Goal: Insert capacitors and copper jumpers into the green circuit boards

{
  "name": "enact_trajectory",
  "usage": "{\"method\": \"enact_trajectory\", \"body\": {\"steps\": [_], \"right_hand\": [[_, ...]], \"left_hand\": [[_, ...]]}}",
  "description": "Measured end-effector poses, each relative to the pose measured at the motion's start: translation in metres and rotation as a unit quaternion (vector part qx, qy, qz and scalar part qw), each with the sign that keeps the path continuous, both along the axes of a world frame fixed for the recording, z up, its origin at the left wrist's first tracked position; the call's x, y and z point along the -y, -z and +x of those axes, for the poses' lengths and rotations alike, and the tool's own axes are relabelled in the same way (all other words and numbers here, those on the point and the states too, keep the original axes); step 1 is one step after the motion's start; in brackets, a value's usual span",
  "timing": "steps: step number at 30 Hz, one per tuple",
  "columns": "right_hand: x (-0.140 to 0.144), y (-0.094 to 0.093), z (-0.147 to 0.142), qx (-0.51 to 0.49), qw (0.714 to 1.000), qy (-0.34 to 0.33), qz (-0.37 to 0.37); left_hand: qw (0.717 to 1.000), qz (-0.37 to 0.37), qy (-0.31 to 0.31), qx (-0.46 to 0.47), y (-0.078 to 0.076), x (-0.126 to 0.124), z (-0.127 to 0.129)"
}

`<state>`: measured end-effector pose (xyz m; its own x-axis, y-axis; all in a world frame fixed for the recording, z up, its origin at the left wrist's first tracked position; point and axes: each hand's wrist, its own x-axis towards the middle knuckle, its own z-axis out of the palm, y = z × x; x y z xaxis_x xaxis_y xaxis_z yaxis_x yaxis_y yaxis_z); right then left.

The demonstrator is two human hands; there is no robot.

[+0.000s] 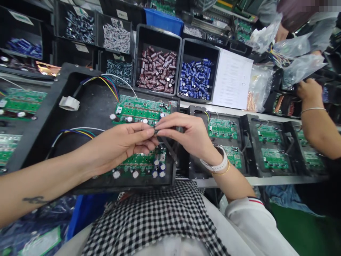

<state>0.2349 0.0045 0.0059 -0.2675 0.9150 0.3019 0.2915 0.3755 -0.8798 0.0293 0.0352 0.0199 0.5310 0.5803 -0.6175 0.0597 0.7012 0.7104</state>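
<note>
My left hand (122, 142) and my right hand (189, 133) meet above a black tray (87, 106). Between their fingertips is a small dark component (156, 131), pinched from both sides; its exact kind is too small to make out. Just behind the hands lies a green circuit board (138, 108) with coloured wires and a row of round capacitors along its near edge. A second circuit board (133, 163) sits nearer to me, partly covered by my left hand, with a cluster of blue capacitors (159, 168) at its right end.
Behind the tray stand a bin of brown capacitors (158, 69) and a bin of blue capacitors (195, 78). A printed sheet (233, 76) lies beside them. More trays with boards (222, 128) continue rightward. A co-worker's hand (310, 89) is at the far right.
</note>
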Motion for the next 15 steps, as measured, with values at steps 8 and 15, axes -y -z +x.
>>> {"method": "enact_trajectory", "body": {"steps": [8, 15], "right_hand": [[0.032, 0.006, 0.012, 0.163, 0.983, 0.080, 0.033], [0.037, 0.025, 0.009, 0.281, 0.958, -0.021, 0.052]], "left_hand": [[0.999, -0.004, 0.033, -0.007, -0.010, 0.035, -0.006], [0.975, -0.145, 0.158, 0.063, -0.009, 0.077, -0.020]]}}
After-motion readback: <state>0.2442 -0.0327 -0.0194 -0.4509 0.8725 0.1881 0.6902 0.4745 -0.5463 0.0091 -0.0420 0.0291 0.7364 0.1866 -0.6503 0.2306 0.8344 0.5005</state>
